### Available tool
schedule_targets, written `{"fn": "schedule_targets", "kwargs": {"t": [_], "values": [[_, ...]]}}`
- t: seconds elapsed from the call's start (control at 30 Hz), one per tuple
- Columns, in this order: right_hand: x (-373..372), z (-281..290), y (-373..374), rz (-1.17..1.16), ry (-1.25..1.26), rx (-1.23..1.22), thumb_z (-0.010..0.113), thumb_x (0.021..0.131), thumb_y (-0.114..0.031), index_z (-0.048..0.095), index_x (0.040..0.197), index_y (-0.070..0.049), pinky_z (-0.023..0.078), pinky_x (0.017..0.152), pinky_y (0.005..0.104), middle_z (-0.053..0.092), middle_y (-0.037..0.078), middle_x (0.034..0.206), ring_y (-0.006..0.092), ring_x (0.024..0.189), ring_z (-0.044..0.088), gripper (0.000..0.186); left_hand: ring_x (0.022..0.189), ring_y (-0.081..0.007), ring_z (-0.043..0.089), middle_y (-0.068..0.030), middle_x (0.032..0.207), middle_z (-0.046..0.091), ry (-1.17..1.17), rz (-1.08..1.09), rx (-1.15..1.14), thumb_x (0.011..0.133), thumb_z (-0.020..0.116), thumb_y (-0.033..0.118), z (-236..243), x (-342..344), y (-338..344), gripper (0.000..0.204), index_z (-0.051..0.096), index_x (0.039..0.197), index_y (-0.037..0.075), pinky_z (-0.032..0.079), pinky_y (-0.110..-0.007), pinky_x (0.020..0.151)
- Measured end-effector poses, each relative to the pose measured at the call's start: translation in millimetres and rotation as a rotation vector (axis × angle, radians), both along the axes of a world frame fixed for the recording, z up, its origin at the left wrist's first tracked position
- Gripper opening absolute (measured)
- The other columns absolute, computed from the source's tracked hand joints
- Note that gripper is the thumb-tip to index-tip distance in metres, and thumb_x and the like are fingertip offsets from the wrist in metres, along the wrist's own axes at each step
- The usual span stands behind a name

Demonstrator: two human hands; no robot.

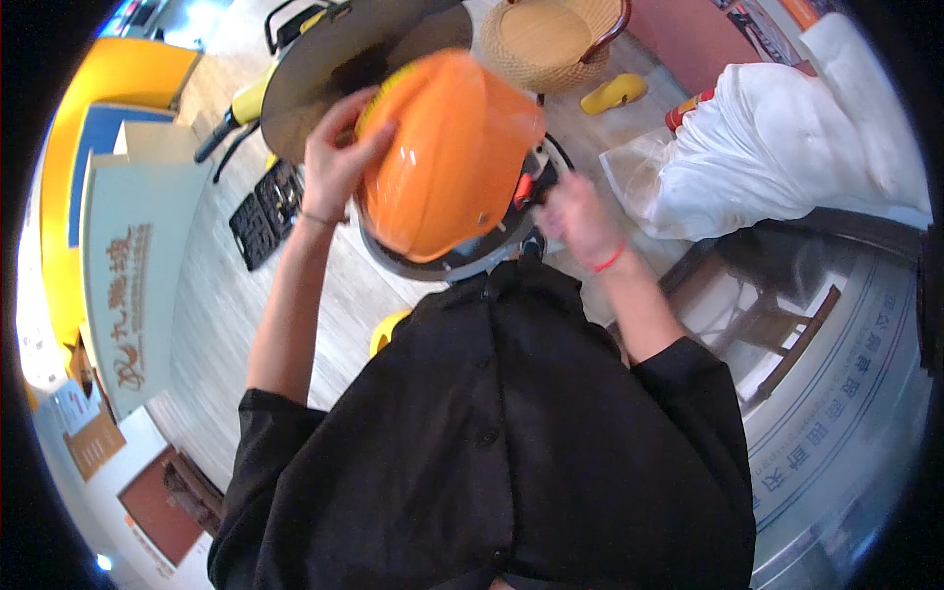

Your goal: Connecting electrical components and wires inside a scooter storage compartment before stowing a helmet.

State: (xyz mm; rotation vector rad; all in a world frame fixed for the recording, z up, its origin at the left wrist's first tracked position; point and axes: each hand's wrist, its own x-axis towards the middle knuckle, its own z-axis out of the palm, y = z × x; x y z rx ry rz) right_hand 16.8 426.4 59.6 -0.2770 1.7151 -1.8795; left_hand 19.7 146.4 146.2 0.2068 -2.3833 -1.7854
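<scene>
An orange hard hat point(442, 152) with a glossy shell is held up in front of me. My left hand point(339, 152) grips it at its left side, thumb on the shell, with a strip of yellow showing beside the fingers. Just right of the hat is my right hand point(582, 221), smeared by motion, so its fingers cannot be made out. Close to that hand, at the hat's right edge, is a small red and black part point(525, 190); whether the hand touches it is unclear. Behind the hat, a round dark-topped stand point(433, 265) is partly hidden.
A black tool case point(265, 216) lies open on the floor at left. Beyond the hat are a round brown tabletop point(305, 93) and a wicker chair point(551, 44). A yellow slipper point(615, 93) lies near a white covered bundle point(767, 147) on the right.
</scene>
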Motion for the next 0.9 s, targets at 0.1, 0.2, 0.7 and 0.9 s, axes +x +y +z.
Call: {"fn": "schedule_targets", "kwargs": {"t": [0.1,0.2,0.7,0.9], "values": [[-26.7,75.5,-6.9,-0.097,-0.324,-0.136,0.048,0.076,-0.013,0.051,0.081,-0.002,0.030,0.040,0.0194,0.041,-0.003,0.054,0.0057,0.044,0.036,0.013,0.086,-0.0117,0.054,-0.0085,0.097,0.057,0.040,0.022,0.184,0.071,0.068,0.012,10.6,-3.7,-0.4,0.043,0.051,0.109,0.001,0.044,-0.023,0.076],[-34.6,63.5,-17.7,-0.081,-0.132,0.110,0.048,0.077,-0.013,0.050,0.082,-0.002,0.030,0.041,0.0194,0.042,-0.002,0.056,0.0053,0.045,0.037,0.012,0.085,-0.0123,0.055,-0.0096,0.097,0.057,0.182,0.029,0.002,0.070,0.067,0.009,23.6,-9.9,3.7,0.044,0.050,0.110,-0.001,0.045,-0.022,0.074],[33.0,16.8,-27.0,0.140,-0.833,-0.488,0.040,0.086,-0.023,0.048,0.090,-0.003,0.027,0.047,0.0187,0.040,-0.001,0.062,0.0051,0.050,0.031,0.022,0.080,-0.0122,0.056,-0.0094,0.089,0.058,-0.143,0.094,0.212,0.070,0.067,0.014,10.6,0.7,-27.2,0.041,0.053,0.105,-0.001,0.045,-0.022,0.070],[43.9,25.4,-29.4,0.067,-0.947,-0.734,0.042,0.087,-0.022,0.049,0.094,-0.001,0.029,0.048,0.0185,0.045,0.001,0.067,0.0044,0.052,0.033,0.023,0.079,-0.0123,0.056,-0.0094,0.088,0.058,-0.138,0.062,0.216,0.070,0.067,0.014,7.4,4.4,-25.7,0.041,0.053,0.106,-0.001,0.044,-0.022,0.070]]}}
